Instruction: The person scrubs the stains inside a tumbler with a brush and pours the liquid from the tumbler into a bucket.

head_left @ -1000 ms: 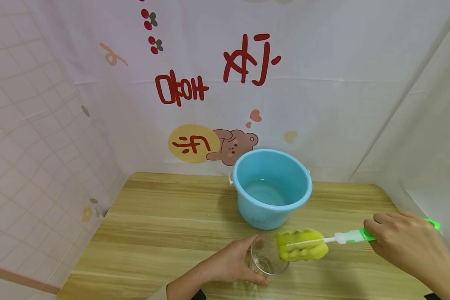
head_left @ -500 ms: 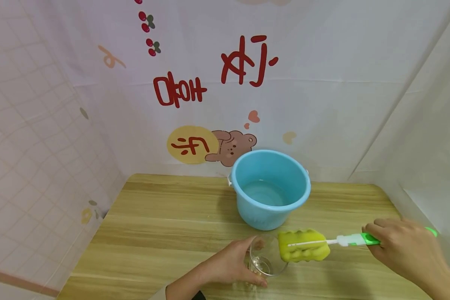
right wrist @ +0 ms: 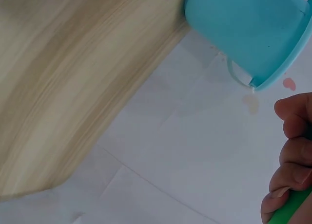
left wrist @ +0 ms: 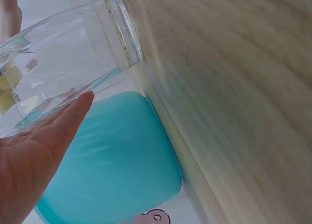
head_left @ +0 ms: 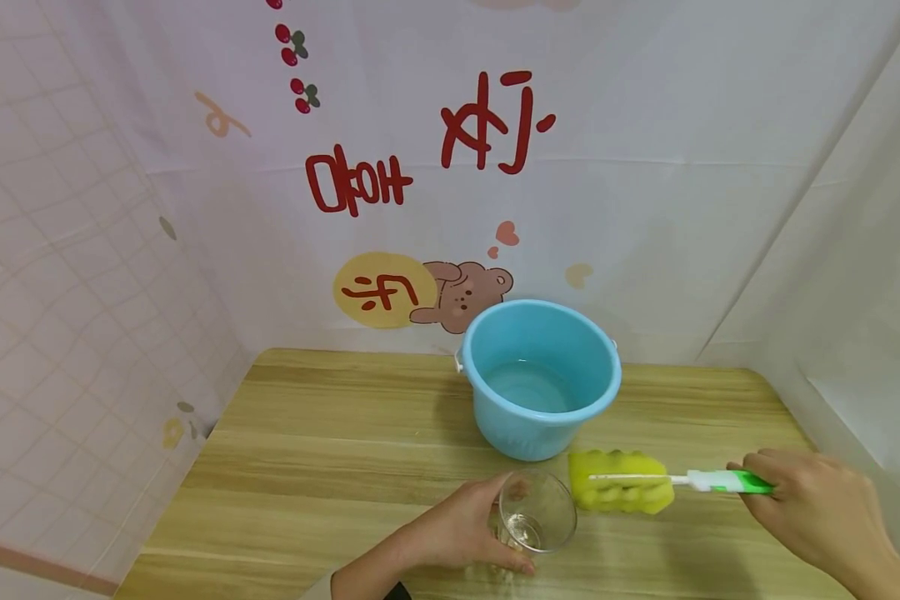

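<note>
My left hand (head_left: 465,527) holds a clear glass (head_left: 543,512) near the table's front, with thumb and fingers around its side. In the left wrist view the glass (left wrist: 63,48) stands on the wood, and a finger of the left hand (left wrist: 34,160) lies along its wall. My right hand (head_left: 817,508) grips the green and white handle of a sponge brush (head_left: 622,482). Its yellow sponge head hangs level just right of the glass rim, above the table. In the right wrist view the curled fingers of the right hand (right wrist: 292,170) wrap the green handle (right wrist: 292,207).
A light blue bucket (head_left: 543,429) with water in it stands behind the glass, toward the table's back edge. The wooden table (head_left: 307,450) extends to the left. White printed cloth (head_left: 645,217) hangs behind and at both sides.
The sponge brush has moved slightly right, so its head no longer overlaps the glass rim in the head view. My right hand shifted right and a little lower. The left hand keeps the glass in place.
</note>
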Demonstrator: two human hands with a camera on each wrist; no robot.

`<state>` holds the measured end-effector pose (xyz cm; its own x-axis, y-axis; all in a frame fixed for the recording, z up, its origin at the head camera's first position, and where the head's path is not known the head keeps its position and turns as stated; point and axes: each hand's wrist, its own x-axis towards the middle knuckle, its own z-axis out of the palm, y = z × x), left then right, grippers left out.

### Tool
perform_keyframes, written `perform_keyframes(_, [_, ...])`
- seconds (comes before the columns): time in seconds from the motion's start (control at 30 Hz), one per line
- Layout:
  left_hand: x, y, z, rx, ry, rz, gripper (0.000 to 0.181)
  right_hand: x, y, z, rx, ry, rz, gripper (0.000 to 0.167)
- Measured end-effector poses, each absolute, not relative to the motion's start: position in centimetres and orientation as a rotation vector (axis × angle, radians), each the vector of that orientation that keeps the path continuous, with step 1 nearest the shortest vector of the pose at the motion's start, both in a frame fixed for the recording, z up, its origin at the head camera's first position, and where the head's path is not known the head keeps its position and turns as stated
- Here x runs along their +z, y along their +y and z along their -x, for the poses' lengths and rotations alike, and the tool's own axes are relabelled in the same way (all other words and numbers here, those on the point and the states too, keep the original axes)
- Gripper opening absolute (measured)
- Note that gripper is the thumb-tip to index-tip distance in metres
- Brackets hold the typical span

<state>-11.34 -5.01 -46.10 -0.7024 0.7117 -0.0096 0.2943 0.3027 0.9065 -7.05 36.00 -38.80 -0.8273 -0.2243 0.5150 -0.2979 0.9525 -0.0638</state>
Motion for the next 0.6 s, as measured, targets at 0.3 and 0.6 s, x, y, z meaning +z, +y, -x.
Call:
perform_keyframes(0.3, [-46.0,-5.0,11.3,1.379,2.156,-0.868,0.082,-40.1,36.8,6.1,0.267,-2.623,-0.264,0.057])
perform_keyframes(0.6, [-45.9,-5.0,11.3,1.357,2.172,-0.865,0.085,-41.7,37.9,5.2,0.323,-2.696,-0.138,0.052])
